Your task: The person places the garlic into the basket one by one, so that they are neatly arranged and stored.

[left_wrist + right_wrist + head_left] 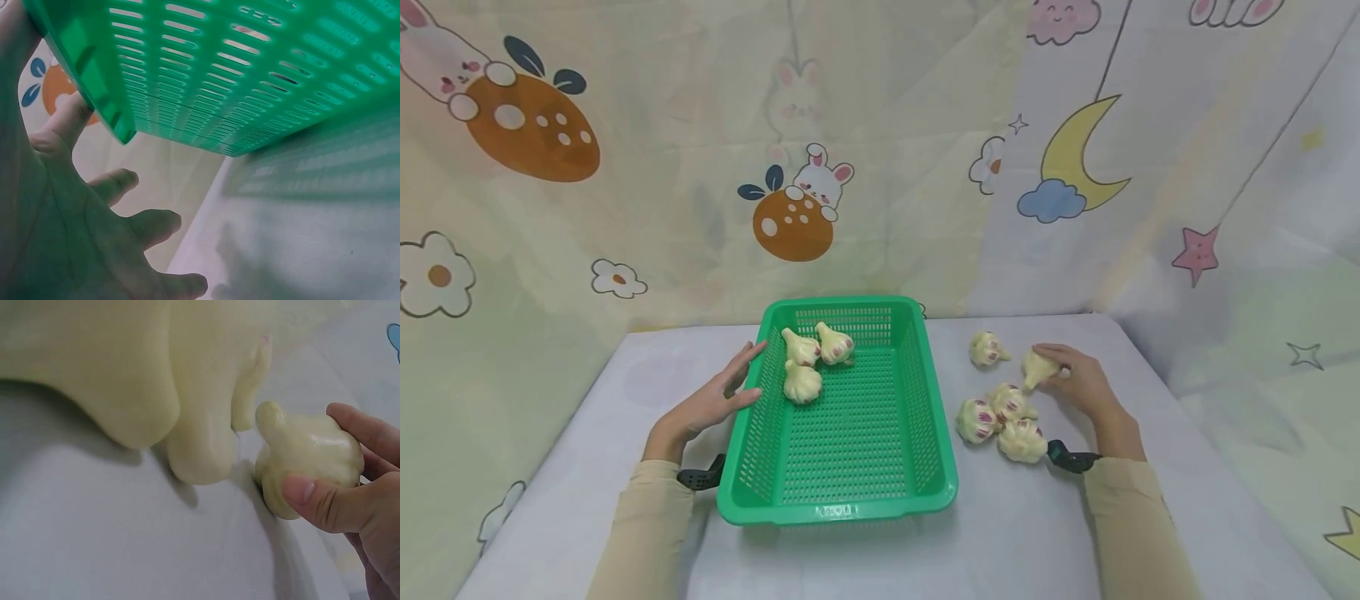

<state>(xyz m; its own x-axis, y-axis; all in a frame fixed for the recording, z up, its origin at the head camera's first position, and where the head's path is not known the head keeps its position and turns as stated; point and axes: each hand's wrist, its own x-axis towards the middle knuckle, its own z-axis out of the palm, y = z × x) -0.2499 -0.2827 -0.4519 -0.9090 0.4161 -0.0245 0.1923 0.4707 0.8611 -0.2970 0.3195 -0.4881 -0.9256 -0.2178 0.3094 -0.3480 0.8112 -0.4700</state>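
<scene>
At the left side of the green plastic basket [842, 510], my left hand [706, 406] has its fingers spread, with fingertips right at the rim. In the left wrist view, the palm [69, 219] faces the slotted basket wall [206, 69]. Three garlic bulbs [802, 382] lie together in the basket's far left part. My right hand [1086, 385] pinches another garlic bulb [1037, 369] between thumb and fingers, right of the basket. The right wrist view shows the thumb [325, 501] on the near side of this pale bulb [312, 450].
Several garlic bulbs [1009, 403] with purple streaks lie on the white tabletop [1015, 533] between the basket and my right hand. One bulb [987, 349] sits apart, farther back. Behind the table hangs a cartoon-printed cloth [895, 167].
</scene>
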